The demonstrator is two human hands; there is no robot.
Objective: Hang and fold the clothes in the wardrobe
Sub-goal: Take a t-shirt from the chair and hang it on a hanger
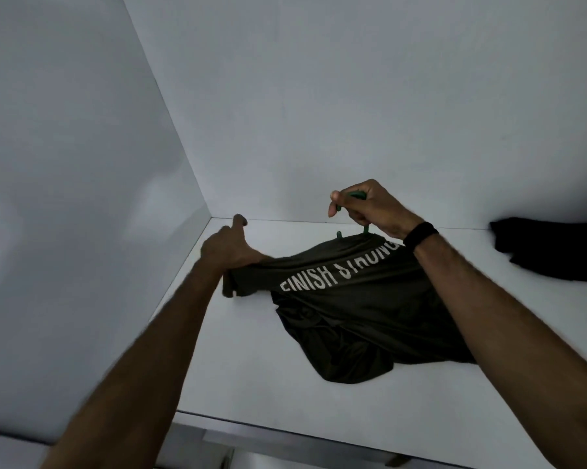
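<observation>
A dark olive T-shirt [359, 313] with white lettering lies crumpled on the white wardrobe shelf [251, 367]. A green hanger [353, 196] sits inside its neck, with only the hook and a bit of shoulder showing. My right hand [363, 208], with a black band on the wrist, grips the hanger's hook above the collar. At the shirt's left edge, my left hand [229, 248] pinches the sleeve and pulls the fabric taut to the left, thumb raised.
A second black garment [552, 252] lies at the shelf's far right against the back wall. White wardrobe walls close in the shelf on the left and behind. The shelf's front edge [285, 431] runs across the bottom of the view.
</observation>
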